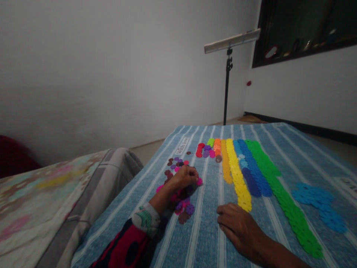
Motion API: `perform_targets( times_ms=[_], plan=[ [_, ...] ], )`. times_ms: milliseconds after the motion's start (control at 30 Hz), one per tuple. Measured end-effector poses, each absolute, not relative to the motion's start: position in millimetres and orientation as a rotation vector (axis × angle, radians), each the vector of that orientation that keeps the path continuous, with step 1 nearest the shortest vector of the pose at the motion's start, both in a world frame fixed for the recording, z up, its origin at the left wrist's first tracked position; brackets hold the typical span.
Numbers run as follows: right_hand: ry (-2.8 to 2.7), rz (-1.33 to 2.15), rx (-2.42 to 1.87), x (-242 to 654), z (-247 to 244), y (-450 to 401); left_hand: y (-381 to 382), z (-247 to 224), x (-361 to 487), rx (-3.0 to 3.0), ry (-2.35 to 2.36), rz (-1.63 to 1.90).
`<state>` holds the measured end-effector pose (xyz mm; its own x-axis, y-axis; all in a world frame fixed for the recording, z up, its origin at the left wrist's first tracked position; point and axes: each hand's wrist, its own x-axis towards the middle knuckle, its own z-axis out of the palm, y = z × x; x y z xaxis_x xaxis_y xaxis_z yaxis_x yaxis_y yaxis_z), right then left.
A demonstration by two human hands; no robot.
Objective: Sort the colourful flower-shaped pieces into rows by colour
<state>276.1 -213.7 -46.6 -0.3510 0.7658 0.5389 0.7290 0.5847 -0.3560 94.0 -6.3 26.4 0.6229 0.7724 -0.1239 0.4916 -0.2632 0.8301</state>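
Note:
My left hand [186,177] is over a loose pile of purple, pink and brown plastic snowflake discs [183,204]. Its fingers are pinched together on a pink snowflake disc [199,181] that pokes out at the fingertips. On the striped blue cloth [208,242], my right hand [237,225] rests palm down with its fingers loosely bent and nothing visible in them. Just beyond it lies the near end of a yellow row of discs [239,186]. Part of the pile is hidden under my left hand and forearm.
Beside the yellow row run orange-yellow [226,167], blue [255,173] and long green [290,208] rows. Light blue discs [315,197] lie at the right, short red ones [200,150] at the back. Left stands a cloth-covered surface [55,193]; behind, a lamp stand [227,89].

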Motion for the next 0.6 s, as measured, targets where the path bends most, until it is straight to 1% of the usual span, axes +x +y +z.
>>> perform_targets(
  times_ms=[267, 433, 600],
  plan=[
    [-2.126, 0.035, -1.165, 275, -47, -214, 27, 17, 156, 1.836, 1.233, 0.654],
    [-2.125, 0.051, -1.19, 274, -46, -212, 48, 11, 190, 1.889, 1.338, 0.694],
    [-2.133, -0.014, -1.17, 273, -51, -207, 66, 6, 210, 2.012, 1.428, 0.664]
  ],
)
